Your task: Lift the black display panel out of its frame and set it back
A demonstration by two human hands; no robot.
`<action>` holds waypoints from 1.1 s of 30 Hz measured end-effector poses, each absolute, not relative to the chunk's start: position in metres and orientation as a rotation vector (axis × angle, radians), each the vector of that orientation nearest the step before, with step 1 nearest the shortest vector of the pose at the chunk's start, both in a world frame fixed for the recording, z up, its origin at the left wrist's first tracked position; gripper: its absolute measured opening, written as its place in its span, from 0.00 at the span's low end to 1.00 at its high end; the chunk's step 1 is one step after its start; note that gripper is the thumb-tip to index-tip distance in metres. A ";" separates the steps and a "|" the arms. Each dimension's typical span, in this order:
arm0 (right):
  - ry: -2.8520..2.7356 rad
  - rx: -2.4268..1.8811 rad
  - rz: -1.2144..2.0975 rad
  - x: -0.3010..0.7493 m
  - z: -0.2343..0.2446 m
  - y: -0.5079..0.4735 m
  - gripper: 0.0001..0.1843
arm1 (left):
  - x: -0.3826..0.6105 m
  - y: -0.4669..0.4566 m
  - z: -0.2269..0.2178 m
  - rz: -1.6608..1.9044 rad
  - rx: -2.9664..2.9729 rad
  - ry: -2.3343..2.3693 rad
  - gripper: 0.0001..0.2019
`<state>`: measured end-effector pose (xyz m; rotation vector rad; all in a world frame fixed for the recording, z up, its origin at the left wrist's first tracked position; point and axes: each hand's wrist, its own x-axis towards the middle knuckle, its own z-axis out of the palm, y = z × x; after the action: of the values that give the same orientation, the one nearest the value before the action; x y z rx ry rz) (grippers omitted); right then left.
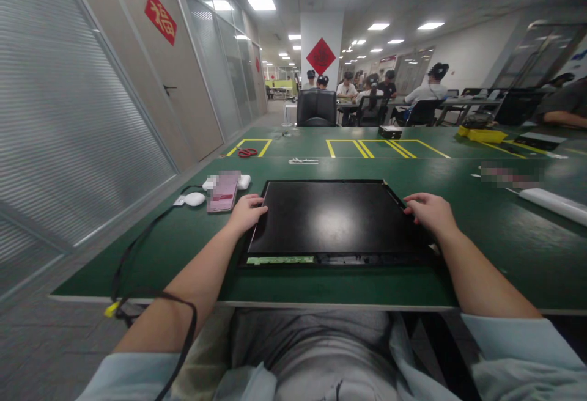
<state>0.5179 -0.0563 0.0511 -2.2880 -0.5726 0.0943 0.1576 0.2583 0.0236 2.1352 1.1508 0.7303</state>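
I'm watching a flat, glossy black panel point(321, 217), rectangular and thin, on the smooth green table point(348, 288); a green strip point(280, 260) shows along its near edge. It lies between both hands: left hand point(247, 213), half curled, holds one side; right hand point(430, 213), fingers bent, pinches the other.

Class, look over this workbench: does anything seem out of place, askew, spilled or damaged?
One oddity: the black cord trails past the near edge of the green table and crosses in front of the left forearm, where it might snag. No spill shows, nor clear damage on the dark panel.
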 end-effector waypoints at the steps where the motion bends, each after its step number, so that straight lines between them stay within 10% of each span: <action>1: -0.578 -2.290 0.094 0.518 0.051 -0.056 0.16 | 0.157 0.259 0.023 0.725 2.140 1.150 0.15; 33: -0.556 -2.247 0.097 0.520 0.049 -0.056 0.14 | 0.157 0.264 0.018 0.624 2.440 1.042 0.20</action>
<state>0.5202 -0.0562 0.0492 -2.2472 -0.5557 0.0969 0.1570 0.2637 0.0184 2.4398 1.0423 0.6240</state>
